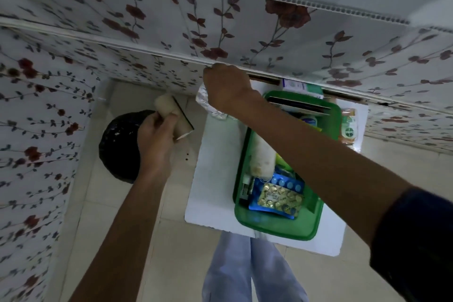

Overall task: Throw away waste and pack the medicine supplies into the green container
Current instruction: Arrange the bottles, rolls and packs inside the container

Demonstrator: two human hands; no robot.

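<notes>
My left hand grips a beige spongy pad with a dark edge, held just right of the black-lined waste bin on the floor. My right hand is closed on a crinkled silver foil pack at the far left corner of the white table. The green container sits on that table under my right forearm. Inside it lie a white bandage roll, blue blister strips, a gold blister pack and other small packs, partly hidden by my arm.
A white-and-green box and an orange-green bottle lie beyond the container near the wall. Floral-patterned walls close in at left and far side. My legs in light trousers stand at the table's near edge on a tiled floor.
</notes>
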